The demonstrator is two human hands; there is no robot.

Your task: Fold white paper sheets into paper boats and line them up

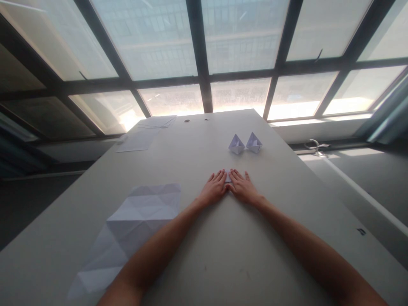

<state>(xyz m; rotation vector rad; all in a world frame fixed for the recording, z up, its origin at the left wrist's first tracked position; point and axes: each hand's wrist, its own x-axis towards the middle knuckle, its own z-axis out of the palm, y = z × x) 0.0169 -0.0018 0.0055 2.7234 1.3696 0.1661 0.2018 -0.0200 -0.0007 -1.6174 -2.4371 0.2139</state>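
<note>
My left hand [216, 186] and my right hand [241, 185] lie flat and close together on the table, fingers stretched forward. Between and under them is a small piece of folded white paper [228, 177], mostly covered by the fingers, so its shape cannot be made out. Both palms press down on it, thumbs nearly meeting. Just beyond, a folded paper boat [236, 145] stands upright on the table, with a second paper boat [254, 143] right beside it. My left forearm passes over the edge of a large creased sheet of paper [140, 212].
The white table [197, 153] reaches toward the windows. Flat paper sheets [140, 140] lie at its far left, and two small round spots sit near the far edge. A small dark mark [361, 231] is at the right edge. A metal ring-shaped object [315, 146] sits beyond the right side.
</note>
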